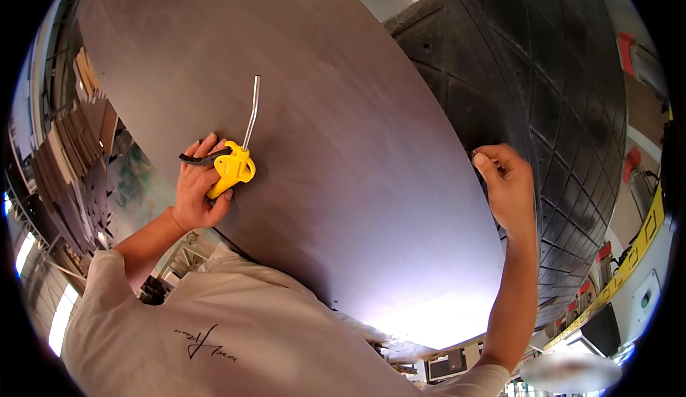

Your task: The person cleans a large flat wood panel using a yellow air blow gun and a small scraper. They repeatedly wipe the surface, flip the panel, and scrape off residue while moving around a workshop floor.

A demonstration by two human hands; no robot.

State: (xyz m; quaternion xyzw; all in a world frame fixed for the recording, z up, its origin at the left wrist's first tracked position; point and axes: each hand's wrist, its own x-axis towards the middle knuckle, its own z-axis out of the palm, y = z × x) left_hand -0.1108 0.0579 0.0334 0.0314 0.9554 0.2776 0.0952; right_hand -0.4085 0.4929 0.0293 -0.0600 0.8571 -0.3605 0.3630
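Yellow air blow gun (233, 168) sits gripped in my left hand (196, 190) at nine o'clock on the dark panel (343, 147); my right hand (509, 182) pinches the panel's three o'clock edge.

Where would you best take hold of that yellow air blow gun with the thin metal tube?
By the yellow body of the blow gun, coming from its lower left, as the left hand does now. The body is chunky with a dark lever for the fingers, while the thin metal nozzle points up over the dark panel and should stay free.
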